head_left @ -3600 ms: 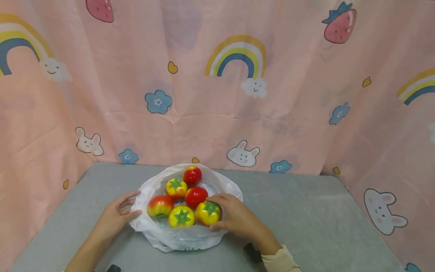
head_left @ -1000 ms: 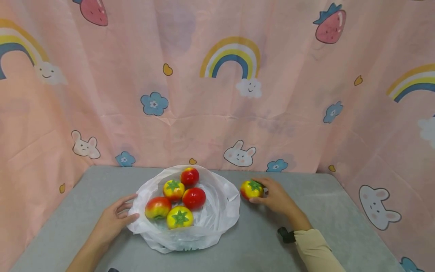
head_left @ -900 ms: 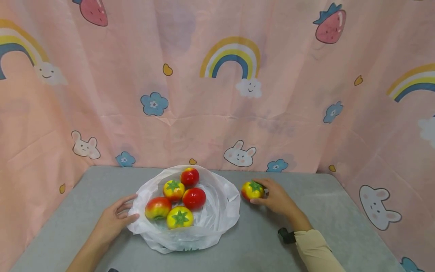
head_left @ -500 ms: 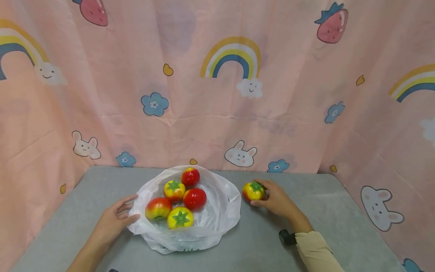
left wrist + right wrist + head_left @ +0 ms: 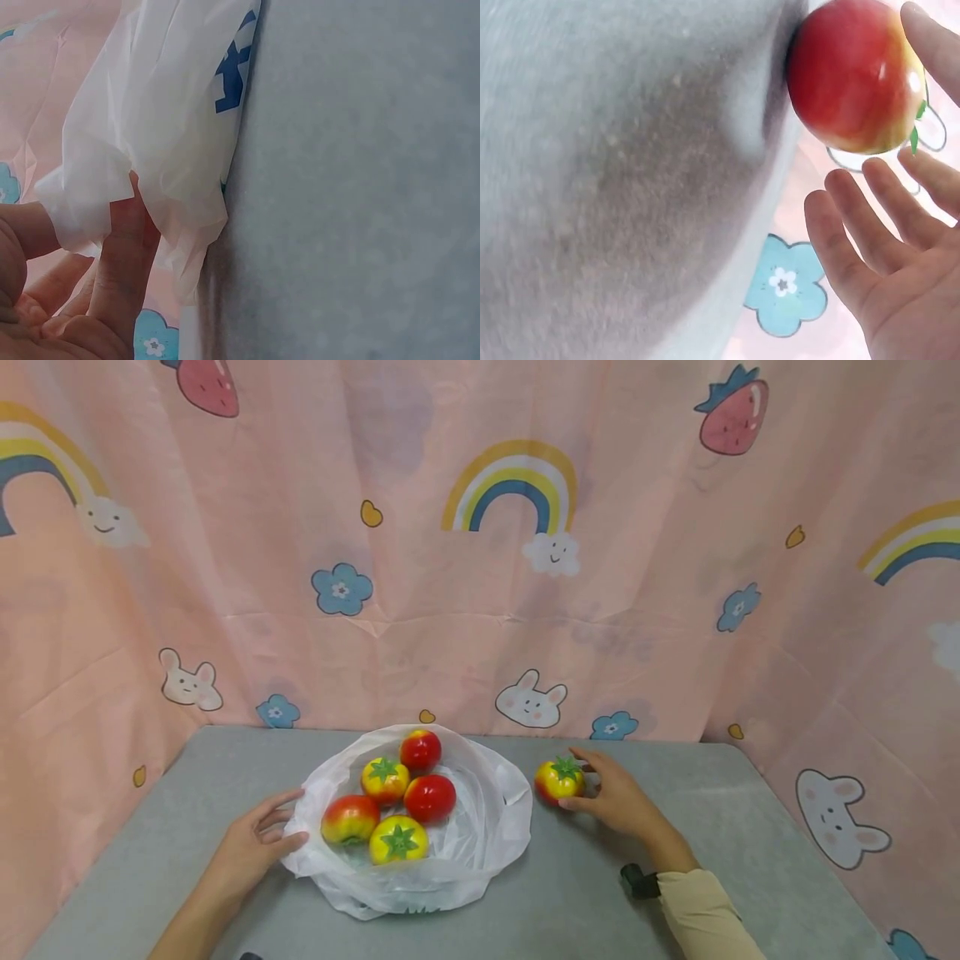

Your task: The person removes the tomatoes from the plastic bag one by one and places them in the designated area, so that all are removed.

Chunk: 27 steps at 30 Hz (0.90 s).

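On the table, a white plastic bag (image 5: 495, 827) lies with its mouth spread wide. Inside are several shiny red and yellow toy tomatoes, among them a yellow one with a green star-shaped top (image 5: 398, 841) and a plain red one (image 5: 430, 799). My left hand (image 5: 251, 843) holds the bag's left edge; in the left wrist view the film passes between thumb and fingers (image 5: 120, 262). To the right of the bag, one red-yellow tomato (image 5: 557, 781) sits on the table. My right hand (image 5: 618, 797) is beside it, fingers spread and, in the right wrist view, apart from the tomato (image 5: 847, 75).
The grey table (image 5: 712, 827) ends at a pink printed curtain (image 5: 480, 652), which hangs along the back and both sides. A dark strap piece (image 5: 639, 882) is on my right wrist, by a beige sleeve (image 5: 705, 914).
My right hand lifted a tomato out of the bag and set it on the table at the right. Its fingers have since loosened and drawn slightly away. The left hand stays at the bag's edge.
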Each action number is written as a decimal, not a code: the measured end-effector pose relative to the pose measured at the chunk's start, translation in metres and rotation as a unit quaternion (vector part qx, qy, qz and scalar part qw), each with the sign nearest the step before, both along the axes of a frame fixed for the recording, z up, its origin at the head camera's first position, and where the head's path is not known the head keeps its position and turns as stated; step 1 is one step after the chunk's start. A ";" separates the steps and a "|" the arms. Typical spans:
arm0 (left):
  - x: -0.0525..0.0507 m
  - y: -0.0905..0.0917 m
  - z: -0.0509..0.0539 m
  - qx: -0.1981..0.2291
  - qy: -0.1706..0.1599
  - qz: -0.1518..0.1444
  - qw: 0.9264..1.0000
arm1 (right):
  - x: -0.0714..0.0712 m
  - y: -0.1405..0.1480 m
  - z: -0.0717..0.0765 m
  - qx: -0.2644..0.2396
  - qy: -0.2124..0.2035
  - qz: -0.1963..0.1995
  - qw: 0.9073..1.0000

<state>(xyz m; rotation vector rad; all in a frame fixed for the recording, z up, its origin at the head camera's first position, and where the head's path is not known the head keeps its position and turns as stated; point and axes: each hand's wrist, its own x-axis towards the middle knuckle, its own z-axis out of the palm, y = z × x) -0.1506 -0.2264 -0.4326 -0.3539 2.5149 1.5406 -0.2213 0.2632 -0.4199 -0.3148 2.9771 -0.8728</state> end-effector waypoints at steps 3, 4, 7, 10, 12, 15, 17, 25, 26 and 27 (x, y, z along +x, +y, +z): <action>0.000 0.000 0.000 0.001 -0.002 -0.001 1.000 | 0.003 0.000 0.003 0.003 0.004 -0.004 1.000; 0.000 0.000 0.000 0.002 -0.003 -0.001 1.000 | 0.004 -0.001 0.004 0.002 0.004 -0.007 1.000; 0.000 0.000 0.001 0.003 -0.007 -0.001 1.000 | 0.008 -0.006 0.011 0.005 0.009 -0.012 1.000; 0.000 0.000 0.002 0.004 -0.009 -0.002 1.000 | 0.014 -0.016 0.021 0.006 0.027 -0.015 1.000; 0.000 0.001 0.003 0.002 -0.010 -0.002 1.000 | 0.018 -0.024 0.026 0.004 0.050 -0.010 0.999; -0.001 0.001 0.003 0.002 -0.014 -0.001 1.000 | 0.026 -0.039 0.031 -0.004 0.082 0.005 0.997; -0.001 0.001 0.004 0.001 -0.016 0.000 1.000 | 0.031 -0.049 0.035 -0.009 0.091 0.016 0.996; -0.001 0.001 0.003 0.000 -0.015 -0.003 1.000 | 0.052 -0.103 0.046 -0.071 0.046 0.051 0.995; 0.000 0.001 0.003 -0.001 -0.016 -0.003 1.000 | 0.054 -0.110 0.046 -0.081 0.039 0.055 0.994; 0.000 0.001 0.003 -0.001 -0.016 -0.004 1.000 | 0.056 -0.117 0.044 -0.088 0.034 0.060 0.994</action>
